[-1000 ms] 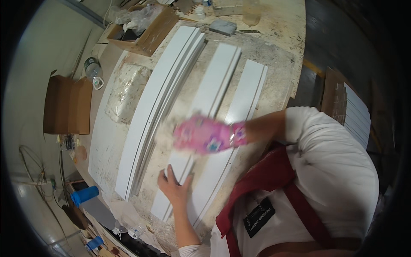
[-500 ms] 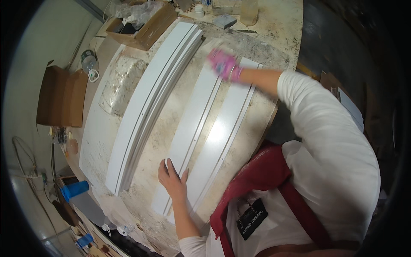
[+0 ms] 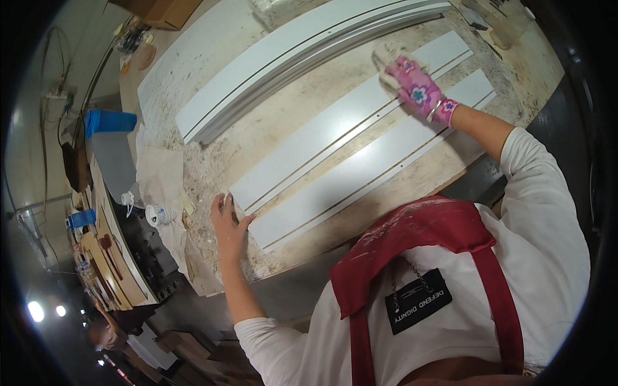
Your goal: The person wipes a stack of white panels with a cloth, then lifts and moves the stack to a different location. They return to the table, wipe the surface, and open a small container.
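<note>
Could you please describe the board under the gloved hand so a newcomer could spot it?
On the big stained table, white boards lie at a slant. The middle board lies between the stack of boards and the single board nearest the red apron. What sets it apart is the right hand, in a pink flowered glove, over its right half.

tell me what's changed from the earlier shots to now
The bare left hand has moved along the middle board to its left end. The gloved right hand, at that board's right end half a second ago, is now a little way in from it, still with a pale cloth. The view has turned too. The stack of boards and front board look unmoved.
</note>
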Motion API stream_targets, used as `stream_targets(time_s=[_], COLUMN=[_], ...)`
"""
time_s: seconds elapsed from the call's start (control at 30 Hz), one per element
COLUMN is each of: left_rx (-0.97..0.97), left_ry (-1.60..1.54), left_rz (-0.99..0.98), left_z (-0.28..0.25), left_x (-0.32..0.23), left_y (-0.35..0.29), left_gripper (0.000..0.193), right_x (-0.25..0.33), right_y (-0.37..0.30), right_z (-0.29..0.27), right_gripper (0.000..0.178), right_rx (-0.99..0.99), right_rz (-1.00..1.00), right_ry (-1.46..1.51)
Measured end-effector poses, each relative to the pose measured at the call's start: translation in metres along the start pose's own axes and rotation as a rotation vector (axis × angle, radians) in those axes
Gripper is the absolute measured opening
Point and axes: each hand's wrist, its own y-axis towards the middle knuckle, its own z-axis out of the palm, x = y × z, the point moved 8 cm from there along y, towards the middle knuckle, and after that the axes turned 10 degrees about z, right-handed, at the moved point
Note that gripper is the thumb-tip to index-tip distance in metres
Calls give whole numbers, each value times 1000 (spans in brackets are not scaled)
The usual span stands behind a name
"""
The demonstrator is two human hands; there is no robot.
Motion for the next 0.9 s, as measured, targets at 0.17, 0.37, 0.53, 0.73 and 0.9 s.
stream_targets(time_s=[0.17, 0.37, 0.53, 0.73, 0.9], left_rx=[-151, -65, -65, -22, 86], left_ry=[-186, -255, -180, 112, 200], left_rz=[130, 45, 198, 412, 363], left_z=[1, -2, -5, -6, 50], left_x=[0, -1, 7, -74, -121], left_y=[9, 18, 14, -1, -30], left_gripper=[85, 93, 90, 83, 83], right_x=[236, 371, 179, -127, -73], right_y=[45, 40, 29, -34, -108], right_z=[5, -42, 5, -27, 15], right_gripper=[49, 13, 20, 41, 58], right_rx=[281, -145, -25, 145, 72], right_rz=[-263, -641, -495, 386, -334], right_ry=[628, 946, 747, 55, -920])
